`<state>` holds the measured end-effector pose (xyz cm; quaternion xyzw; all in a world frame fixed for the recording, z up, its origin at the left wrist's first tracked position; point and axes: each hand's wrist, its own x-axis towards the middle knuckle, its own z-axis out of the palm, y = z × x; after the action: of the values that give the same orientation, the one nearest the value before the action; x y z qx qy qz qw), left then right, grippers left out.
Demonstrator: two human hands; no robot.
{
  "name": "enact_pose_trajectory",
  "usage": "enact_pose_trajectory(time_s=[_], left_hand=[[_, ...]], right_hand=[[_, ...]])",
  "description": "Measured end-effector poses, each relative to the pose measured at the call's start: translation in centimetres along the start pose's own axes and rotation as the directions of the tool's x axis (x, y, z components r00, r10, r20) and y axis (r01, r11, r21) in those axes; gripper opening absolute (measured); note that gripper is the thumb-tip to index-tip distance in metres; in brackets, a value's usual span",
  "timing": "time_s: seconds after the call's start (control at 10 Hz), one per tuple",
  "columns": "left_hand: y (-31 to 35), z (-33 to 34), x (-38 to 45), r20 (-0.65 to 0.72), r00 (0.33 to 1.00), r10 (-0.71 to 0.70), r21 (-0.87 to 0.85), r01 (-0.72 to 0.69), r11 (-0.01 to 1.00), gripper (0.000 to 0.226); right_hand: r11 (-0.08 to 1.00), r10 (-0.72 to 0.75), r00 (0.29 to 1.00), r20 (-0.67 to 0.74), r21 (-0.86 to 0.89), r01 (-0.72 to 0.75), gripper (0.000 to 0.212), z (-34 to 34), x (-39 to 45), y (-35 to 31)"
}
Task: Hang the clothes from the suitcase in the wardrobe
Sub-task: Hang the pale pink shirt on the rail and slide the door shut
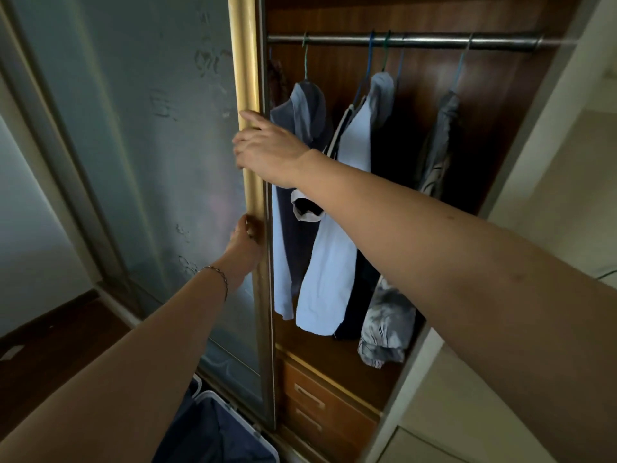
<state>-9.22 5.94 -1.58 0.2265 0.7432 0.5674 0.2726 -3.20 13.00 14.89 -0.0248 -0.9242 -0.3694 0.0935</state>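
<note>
Room: dim bedroom, dark wood floor left of the hands, pale wall to their right.
Sliding door [160,182]: frosted glass, gold frame edge [251,155] running top to bottom.
Right hand [263,152]: fingers curled round the frame edge, high up.
Left hand [242,250]: grips the same edge, below the right.
Step, as I judge: slide the door; push evenly with both hands so it stays in its track.
Clothes: light blue shirt [329,248] and others hang lengthwise down from the rail [417,41], just right of the hands.
Suitcase [217,432]: open, below the left forearm.
</note>
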Motion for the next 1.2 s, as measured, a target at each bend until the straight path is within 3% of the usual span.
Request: enact_pose_trajectory(time_s=[0.1,0.2,0.3,0.4,0.5,0.6,1.0,1.2], left_hand=[[-0.9,0.4,-1.6,0.053,0.982,0.18,0.198,-0.187,0.962,0.065],[-1.1,1.3,-2.4,0.103,0.993,0.054,0.219,-0.075,0.973,0.059],[-0.6,2.6,-3.2,0.057,0.998,0.034,0.238,-0.047,0.97,0.066],[-0.9,3.2,-5.3,0.089,0.982,0.169,0.307,-0.189,0.933,0.075],[-1.2,4.0,-6.3,0.136,0.971,0.198,0.222,-0.224,0.949,0.07],[-0.5,5.2,-7.5,0.161,0.98,0.119,0.22,-0.153,0.964,0.08],[-0.4,9.0,-12.0,0.204,0.974,0.095,0.225,-0.141,0.964,0.086],[-0.9,10.0,-13.0,0.26,0.951,0.168,0.088,-0.196,0.977,0.081]], right_hand=[[1.0,-0.009,1.0,0.023,0.002,0.009,0.035,-0.1,-1.6,0.2],[1.0,0.018,1.0,0.016,0.012,-0.018,0.033,-0.5,-3.4,0.4],[0.999,0.03,1.0,-0.007,0.017,-0.03,0.032,-0.8,-5.1,0.4],[0.999,0.03,0.999,-0.03,0.041,-0.029,0.03,-0.9,-6.7,0.6],[0.999,0.04,0.999,-0.036,0.034,-0.039,0.031,-1.3,-8.5,0.6],[0.998,0.052,0.998,-0.031,0.021,-0.051,0.031,-1.6,-10.1,0.7],[0.999,0.018,0.997,-0.074,0.029,-0.016,0.029,-2.4,-16.4,1.6],[0.998,0.04,0.994,-0.105,0.055,-0.034,0.027,-3.2,-18.8,1.6]])
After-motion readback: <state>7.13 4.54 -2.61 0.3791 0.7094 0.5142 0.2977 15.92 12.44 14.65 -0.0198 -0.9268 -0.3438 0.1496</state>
